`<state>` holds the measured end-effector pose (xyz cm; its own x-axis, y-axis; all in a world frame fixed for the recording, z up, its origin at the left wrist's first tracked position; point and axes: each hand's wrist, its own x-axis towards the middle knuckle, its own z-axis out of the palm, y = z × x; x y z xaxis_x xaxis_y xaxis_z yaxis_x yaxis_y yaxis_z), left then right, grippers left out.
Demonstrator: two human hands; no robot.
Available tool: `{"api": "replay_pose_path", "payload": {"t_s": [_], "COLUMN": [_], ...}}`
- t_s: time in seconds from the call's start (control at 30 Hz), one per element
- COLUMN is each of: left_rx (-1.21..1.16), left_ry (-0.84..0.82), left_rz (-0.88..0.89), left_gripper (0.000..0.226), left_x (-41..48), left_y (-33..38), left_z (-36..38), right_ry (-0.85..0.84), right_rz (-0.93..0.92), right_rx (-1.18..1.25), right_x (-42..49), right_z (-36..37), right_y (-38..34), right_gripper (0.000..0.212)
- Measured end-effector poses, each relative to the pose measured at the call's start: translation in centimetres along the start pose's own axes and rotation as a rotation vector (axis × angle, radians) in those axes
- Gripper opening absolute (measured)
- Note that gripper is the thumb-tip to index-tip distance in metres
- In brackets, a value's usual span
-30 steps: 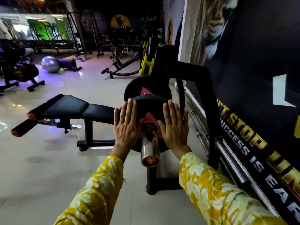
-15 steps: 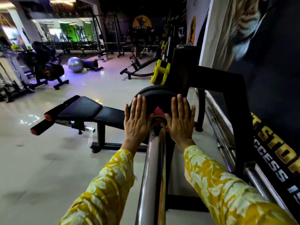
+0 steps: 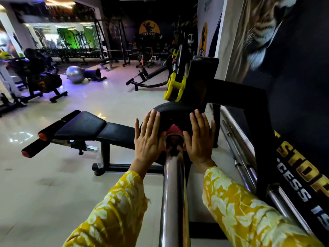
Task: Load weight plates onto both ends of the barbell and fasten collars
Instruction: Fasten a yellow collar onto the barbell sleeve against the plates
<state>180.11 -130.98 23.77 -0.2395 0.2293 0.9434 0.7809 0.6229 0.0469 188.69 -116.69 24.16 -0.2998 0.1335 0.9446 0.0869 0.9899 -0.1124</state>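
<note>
A chrome barbell sleeve (image 3: pixel 173 193) runs from the bottom of the view up the middle. A black weight plate (image 3: pixel 175 115) with a red centre sits on it, far along the sleeve. My left hand (image 3: pixel 148 139) lies flat on the plate's face left of the bar, fingers spread. On the other side of the bar my right hand (image 3: pixel 200 138) presses flat against the plate the same way. Neither hand wraps around anything. No collar shows on the sleeve. The plate's lower half is hidden behind my hands and the bar.
A black rack frame (image 3: pixel 249 97) stands to the right against a dark wall mural. Spare bars (image 3: pixel 238 157) lie along the wall. A black bench (image 3: pixel 85 127) sits on the left. Yellow handles (image 3: pixel 175 86) hang behind the plate. Tiled floor spreads to the left.
The plate has slid farther along the sleeve with both palms against it. More bare chrome now shows on my side, and the sleeve's end has left the view.
</note>
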Motion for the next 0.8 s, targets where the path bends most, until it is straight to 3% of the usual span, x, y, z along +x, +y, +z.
{"api": "replay_pose_path", "payload": {"t_s": [0.1,0.2,0.27,0.37,0.43,0.53,0.63,0.7,0.8], "left_rx": [-0.191,-0.48,-0.714,-0.93,-1.044,-1.217,-1.314,-1.356,-1.405], "left_ry": [0.051,-0.021,-0.179,-0.589,-0.794,-0.97,-0.951,-0.89,-0.76], "left_rz": [-0.28,-0.652,-0.766,-0.835,-0.935,-0.931,-0.964,-1.037,-1.096], "left_gripper": [0.054,0.051,0.034,0.02,0.042,0.089,0.107,0.107,0.067], "left_x": [1.4,5.6,8.9,12.6,13.4,13.8,14.2,14.3,14.7], "left_y": [-0.1,-1.5,-2.3,-2.8,-3.4,-4.1,-4.6,-4.0,-2.5], "left_z": [-1.9,-3.1,-3.4,-2.2,-0.3,2.4,5.6,5.7,4.4], "right_ry": [-0.064,-0.176,-0.284,-0.432,-0.539,-0.6,-0.606,-0.596,-0.585], "right_rz": [0.091,0.134,0.144,0.208,0.256,0.377,0.505,0.523,0.527], "right_rx": [0.299,0.354,0.353,0.287,0.257,0.221,0.31,0.33,0.315], "right_x": [0.7,3.1,5.1,6.9,7.8,8.0,8.1,8.0,7.7], "right_z": [-1.9,-1.7,-1.6,-2.4,-3.1,-3.7,-4.1,-4.2,-4.0], "right_y": [-0.5,-1.8,-2.9,-4.5,-4.6,-5.0,-5.1,-5.2,-5.0], "right_gripper": [0.051,0.055,0.058,0.059,0.052,0.047,0.047,0.046,0.048]}}
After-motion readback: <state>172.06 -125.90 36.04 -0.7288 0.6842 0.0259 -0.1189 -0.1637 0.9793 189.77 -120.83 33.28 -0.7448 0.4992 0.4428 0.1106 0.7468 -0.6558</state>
